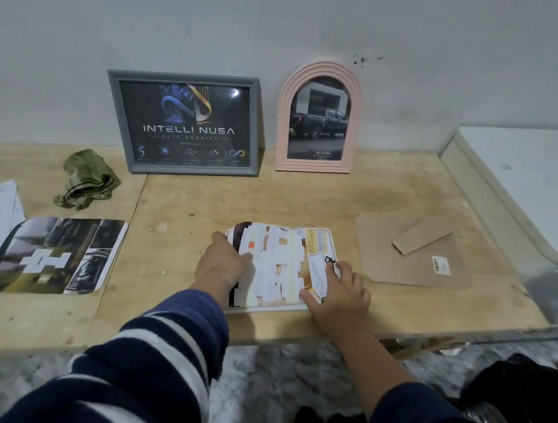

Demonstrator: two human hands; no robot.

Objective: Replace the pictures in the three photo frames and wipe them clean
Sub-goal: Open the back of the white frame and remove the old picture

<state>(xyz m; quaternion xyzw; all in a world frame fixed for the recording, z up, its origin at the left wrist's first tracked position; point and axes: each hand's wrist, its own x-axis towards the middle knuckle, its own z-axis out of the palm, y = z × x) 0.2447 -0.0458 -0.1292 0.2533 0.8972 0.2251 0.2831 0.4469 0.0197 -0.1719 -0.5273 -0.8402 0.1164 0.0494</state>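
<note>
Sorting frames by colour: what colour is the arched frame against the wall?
Pale pink, with ridged arch bands, on the arched frame; the head view shows it clearly.

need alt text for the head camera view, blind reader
A person's left hand and right hand press on a white frame lying on a wooden table, a picture laid in it. Behind, a grey frame and a pink arched frame lean on the wall, a green cloth at left.
</note>
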